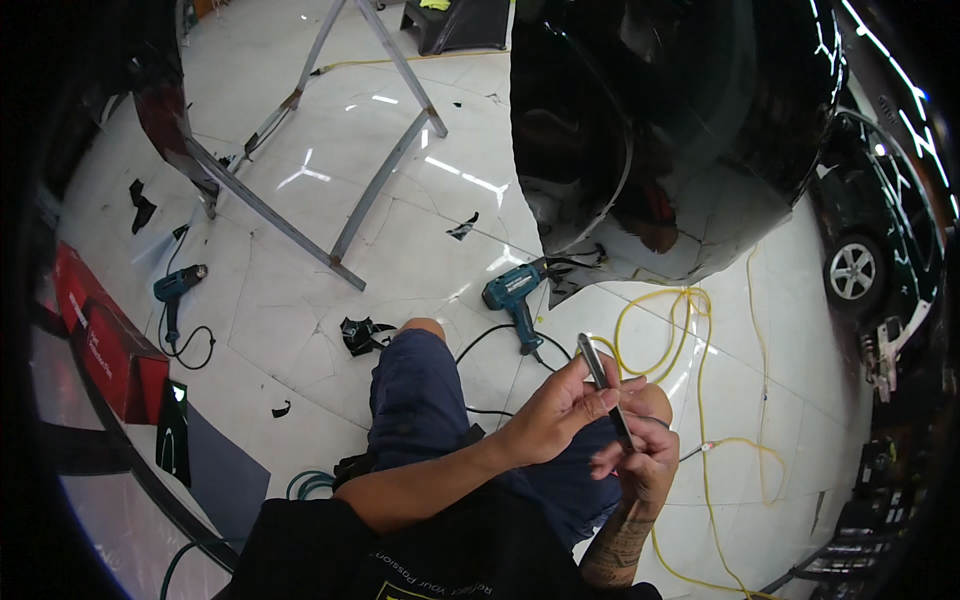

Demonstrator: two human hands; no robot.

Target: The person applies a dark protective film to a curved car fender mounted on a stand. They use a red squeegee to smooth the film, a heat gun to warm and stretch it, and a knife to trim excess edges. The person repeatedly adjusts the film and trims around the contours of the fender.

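A slim silver-and-dark tool (594, 362), shaped like a snap-off knife, slants up and away between my two hands above my lap. Thumb and fingers of my left hand (560, 412) pinch it around its middle. My right hand (648, 452) curls its fingers around the lower end, which is partly hidden. Just beyond my knees, a teal heat gun (515, 297) lies near the torn-looking lower edge of a large glossy black panel (690, 130). Its black cord runs back toward my legs.
A metal stand (370, 190) rises ahead. Another heat gun (177, 290) lies left, near a red box (105, 350). Black film scraps (362, 336) dot the white tiled floor (300, 270). A yellow hose (702, 400) loops to the right. Beyond it stands a dark car (870, 230).
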